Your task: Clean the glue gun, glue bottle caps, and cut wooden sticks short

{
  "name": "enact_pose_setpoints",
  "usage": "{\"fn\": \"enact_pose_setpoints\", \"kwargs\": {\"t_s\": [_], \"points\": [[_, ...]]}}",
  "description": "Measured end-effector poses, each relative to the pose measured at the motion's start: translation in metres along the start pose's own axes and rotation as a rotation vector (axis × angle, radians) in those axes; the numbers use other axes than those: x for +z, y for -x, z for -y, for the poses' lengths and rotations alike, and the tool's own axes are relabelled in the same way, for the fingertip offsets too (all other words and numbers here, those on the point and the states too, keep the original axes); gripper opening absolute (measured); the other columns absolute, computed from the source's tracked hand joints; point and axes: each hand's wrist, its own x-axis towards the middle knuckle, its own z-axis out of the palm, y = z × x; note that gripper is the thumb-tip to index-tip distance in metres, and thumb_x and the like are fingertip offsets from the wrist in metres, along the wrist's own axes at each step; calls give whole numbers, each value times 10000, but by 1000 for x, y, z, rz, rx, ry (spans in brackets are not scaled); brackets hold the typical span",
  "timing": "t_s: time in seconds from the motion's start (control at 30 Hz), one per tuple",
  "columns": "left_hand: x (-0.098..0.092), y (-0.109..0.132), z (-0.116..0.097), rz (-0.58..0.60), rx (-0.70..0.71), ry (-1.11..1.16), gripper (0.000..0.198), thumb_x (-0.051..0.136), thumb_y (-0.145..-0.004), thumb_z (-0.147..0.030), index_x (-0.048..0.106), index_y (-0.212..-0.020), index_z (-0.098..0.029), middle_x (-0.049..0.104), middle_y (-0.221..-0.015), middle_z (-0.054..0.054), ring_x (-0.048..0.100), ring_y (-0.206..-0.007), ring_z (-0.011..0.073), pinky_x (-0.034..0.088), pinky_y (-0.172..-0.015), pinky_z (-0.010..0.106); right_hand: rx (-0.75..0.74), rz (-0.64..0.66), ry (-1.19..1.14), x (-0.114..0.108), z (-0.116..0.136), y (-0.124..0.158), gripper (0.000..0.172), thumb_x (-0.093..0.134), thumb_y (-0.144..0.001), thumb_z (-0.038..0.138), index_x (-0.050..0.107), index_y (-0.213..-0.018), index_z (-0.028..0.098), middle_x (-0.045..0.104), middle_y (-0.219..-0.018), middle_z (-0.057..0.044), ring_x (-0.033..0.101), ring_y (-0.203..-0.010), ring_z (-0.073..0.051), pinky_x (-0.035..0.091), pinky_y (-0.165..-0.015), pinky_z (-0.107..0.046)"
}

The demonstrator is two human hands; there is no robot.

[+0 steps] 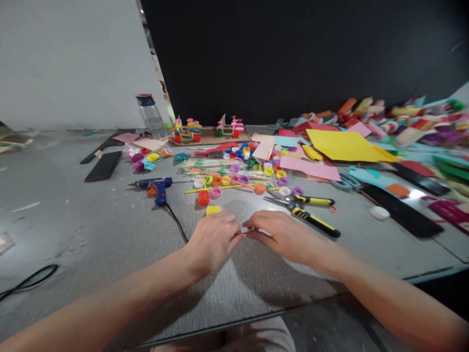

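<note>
My left hand [214,239] and my right hand [280,234] meet just above the grey table [91,225], fingertips pinched together on a small pale thing [246,231] I cannot make out. A yellow bottle cap [213,209] lies right beyond my left hand. Yellow-handled pliers [306,210] lie just beyond my right hand. Several coloured bottle caps [234,178] and wooden sticks [216,166] are spread further back.
A blue glue gun [157,187] with a black cord lies to the left. A black phone [103,166], a bottle [150,113], two small cap models [208,129], scissors [346,182], a white cap [379,212] and heaps of coloured paper [344,145] fill the back and right.
</note>
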Motion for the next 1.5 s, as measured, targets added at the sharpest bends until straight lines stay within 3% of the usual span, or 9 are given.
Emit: {"fn": "enact_pose_setpoints", "kwargs": {"t_s": [0.13, 0.37, 0.53, 0.77, 0.97, 1.13, 1.27, 1.4, 1.5], "points": [[0, 1, 2, -20, 17, -41, 181, 627, -957, -235, 738, -841, -152, 701, -825, 60, 668, -803, 249, 492, -690, 357, 42, 33, -14, 6, 9, -20, 165, 609, -964, 191, 750, -878, 189, 778, -840, -37, 709, -784, -179, 495, -704, -277], [-20, 20, 41, -251, -27, -38, 279, 681, -938, -306, 689, -1186, -176, 704, -1136, 91, 642, -1068, 275, 508, -914, 419, 208, -155, 144, 7, -32, -40, 218, 536, -993, 204, 731, -899, 178, 766, -865, -73, 684, -781, -208, 451, -697, -308], [-14, 17, 63, -127, -45, -110, 338, 710, -913, -314, 679, -1199, -137, 697, -1177, 133, 607, -1118, 331, 486, -918, 474, 208, -205, 315, 23, -51, -55, 245, 498, -984, 159, 724, -892, 151, 742, -931, -132, 664, -892, -263, 454, -758, -357], [1, 9, 66, -121, -73, -113, 308, 636, -950, -310, 666, -1188, -117, 692, -1119, 149, 597, -1091, 341, 461, -914, 473, 123, -195, 471, 34, -47, -50, 319, 455, -1012, 192, 719, -835, 166, 693, -911, -140, 611, -932, -277, 474, -763, -385], [1, 24, 65, -115, -104, -105, 512, 610, -943, -251, 494, -1433, -155, 651, -1208, 149, 605, -1103, 319, 482, -893, 449, 86, -222, 466, 30, -43, -47, 227, 527, -1001, 252, 718, -928, 153, 690, -976, -151, 597, -1017, -301, 487, -818, -406], [-3, 40, 63, -62, -106, -58, 272, 660, -917, -313, 679, -1144, -166, 695, -1022, 101, 656, -963, 295, 506, -832, 419, 38, -211, 426, 31, -38, -49, 220, 539, -999, 266, 713, -915, 161, 702, -958, -132, 627, -961, -288, 495, -823, -412], [-1, 49, 64, -87, -122, -16, 304, 665, -927, -340, 648, -1180, -172, 690, -1074, 99, 651, -1004, 283, 512, -864, 417, -9, -183, 373, 30, -33, -52, 197, 548, -994, 262, 709, -942, 161, 711, -956, -118, 654, -914, -279, 521, -807, -423], [5, 52, 65, -140, -79, -19, 499, 672, -925, -341, 539, -1377, -177, 651, -1185, 133, 616, -1081, 310, 498, -922, 468, -63, -163, 313, 27, -25, -64, 201, 571, -987, 286, 680, -1104, 165, 711, -1079, -124, 656, -1018, -281, 538, -873, -442], [8, 50, 65, -118, -31, -24, 396, 649, -934, -289, 603, -1317, -202, 649, -1132, 113, 616, -1033, 297, 503, -901, 456, -141, -146, 283, 24, -17, -86, 326, 591, -967, 236, 601, -1287, 176, 668, -1265, -133, 585, -1194, -297, 491, -1003, -488]]}}
